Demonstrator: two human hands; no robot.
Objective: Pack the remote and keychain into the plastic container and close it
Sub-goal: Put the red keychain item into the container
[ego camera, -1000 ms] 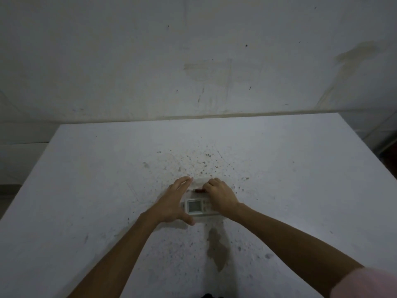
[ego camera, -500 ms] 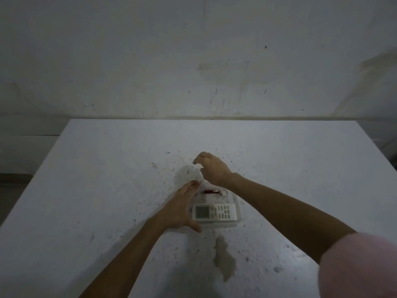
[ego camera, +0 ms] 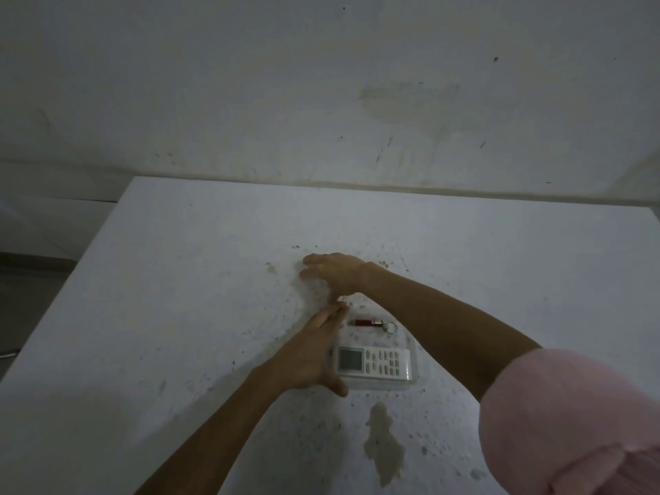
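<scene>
A clear plastic container [ego camera: 410, 382] sits on the white table [ego camera: 178, 280]. Inside it a white remote [ego camera: 373, 363] lies along the front and a red keychain [ego camera: 371, 323] with a metal ring lies along the back. My left hand [ego camera: 310, 355] spans the container's left end, fingers at the back corner and thumb at the front corner. My right hand [ego camera: 334, 273] reaches over the table behind and left of the container, with its fingers spread. I cannot make out a lid under it.
The tabletop is speckled with dark spots, and a brownish stain [ego camera: 384, 441] lies in front of the container. A stained wall [ego camera: 321, 101] rises behind the far table edge. The floor drops away past the left edge.
My right hand has left the container and moved back and to the left across the table. My left hand stays on the container's left end. The remote and keychain now show fully.
</scene>
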